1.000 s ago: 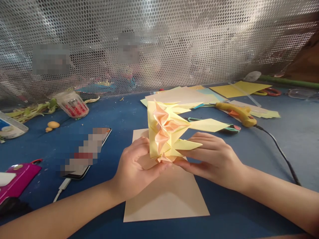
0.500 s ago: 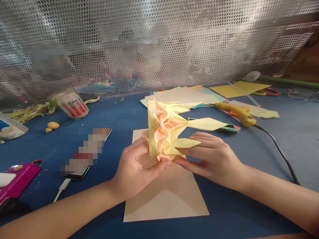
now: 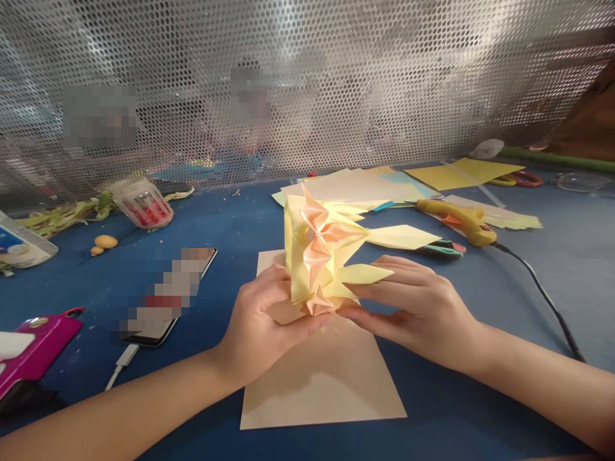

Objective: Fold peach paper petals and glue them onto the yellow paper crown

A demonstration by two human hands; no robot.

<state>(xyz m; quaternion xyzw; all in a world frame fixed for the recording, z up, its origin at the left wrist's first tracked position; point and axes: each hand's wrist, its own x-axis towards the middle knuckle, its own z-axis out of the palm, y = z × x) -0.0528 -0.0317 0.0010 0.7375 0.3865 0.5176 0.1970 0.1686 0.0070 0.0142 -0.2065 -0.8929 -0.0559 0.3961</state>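
Observation:
A folded paper origami piece (image 3: 319, 246), pale yellow with peach flower shapes and pointed yellow leaf-like tips, is held up between both hands. My left hand (image 3: 266, 326) grips its lower left, the thumb pressed near the small peach flower at the bottom and the other fingers behind it. On the right side, my right hand (image 3: 413, 304) pinches the lower edge below the yellow tips; its fingertips are partly hidden. Beneath the hands lies a plain beige sheet of paper (image 3: 324, 384) on the blue table (image 3: 202, 410).
Left are a phone (image 3: 166, 301) on a white cable, a magenta device (image 3: 41, 355) and a clear jar (image 3: 141, 202) of red bits. Behind are stacked papers (image 3: 346, 184) and a perforated metal screen (image 3: 307, 77). A yellow glue gun (image 3: 461, 218) and scissors (image 3: 526, 178) lie right.
The origami piece has turned slightly, so more of its left side shows. Both hands keep their hold, and the whole view has shifted a little.

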